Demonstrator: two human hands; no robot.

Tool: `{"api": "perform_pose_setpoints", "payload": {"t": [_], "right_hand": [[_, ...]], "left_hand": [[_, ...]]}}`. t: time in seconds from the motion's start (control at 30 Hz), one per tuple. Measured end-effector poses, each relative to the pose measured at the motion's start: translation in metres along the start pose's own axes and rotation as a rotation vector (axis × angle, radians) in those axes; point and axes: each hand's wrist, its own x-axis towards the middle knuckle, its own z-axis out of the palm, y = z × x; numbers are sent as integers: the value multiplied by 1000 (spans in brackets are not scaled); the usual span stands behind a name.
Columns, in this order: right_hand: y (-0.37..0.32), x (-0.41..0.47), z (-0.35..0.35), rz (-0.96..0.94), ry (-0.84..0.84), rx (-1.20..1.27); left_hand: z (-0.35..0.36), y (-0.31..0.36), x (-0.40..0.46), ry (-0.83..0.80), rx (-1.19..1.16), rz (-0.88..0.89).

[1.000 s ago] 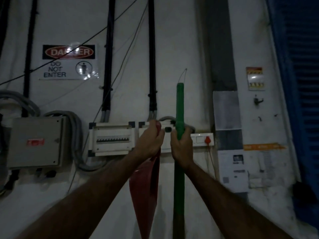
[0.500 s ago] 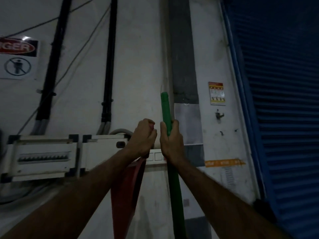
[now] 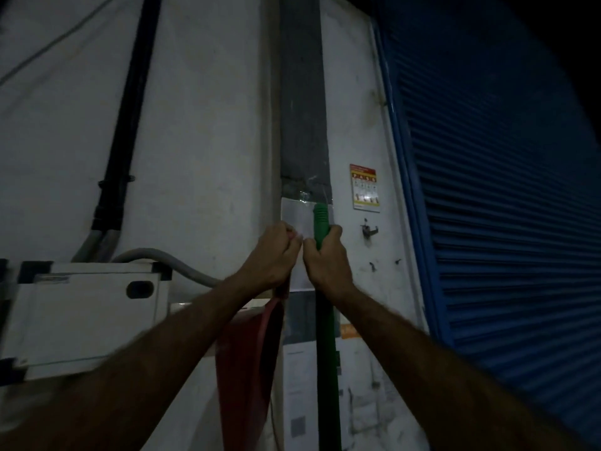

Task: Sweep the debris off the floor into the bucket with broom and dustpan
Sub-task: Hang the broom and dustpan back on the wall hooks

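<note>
While gripped, broom under right hand

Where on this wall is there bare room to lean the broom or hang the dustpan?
Bare wall lies between the grey vertical strip and the blue shutter, above the small poster, where a hook sticks out. Another bare stretch sits between the black pipes and that strip. It is crowded lower left, around the white electrical box and its grey conduit.

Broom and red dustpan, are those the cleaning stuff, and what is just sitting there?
For the job:
green broom handle, held by the right hand
red dustpan, held by the left hand

Just there:
blue roller shutter
white electrical box
wall hook
</note>
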Motion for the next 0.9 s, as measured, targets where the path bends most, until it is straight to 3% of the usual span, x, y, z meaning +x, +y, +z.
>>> {"api": "perform_pose_setpoints", "payload": {"t": [0.1, 0.27, 0.47, 0.7, 0.9], "right_hand": [[29, 14, -8, 53, 53, 33], [70, 36, -26, 118, -36, 72], [117, 58, -73, 86, -83, 38], [176, 87, -147, 193, -212, 229], [219, 117, -170, 18, -154, 166]], "left_hand": [[34, -11, 8, -4, -25, 23], [94, -15, 17, -60, -17, 34], [157, -2, 38, -118, -112, -131], [248, 37, 62, 9, -155, -204], [303, 53, 88, 81, -66, -185]]}}
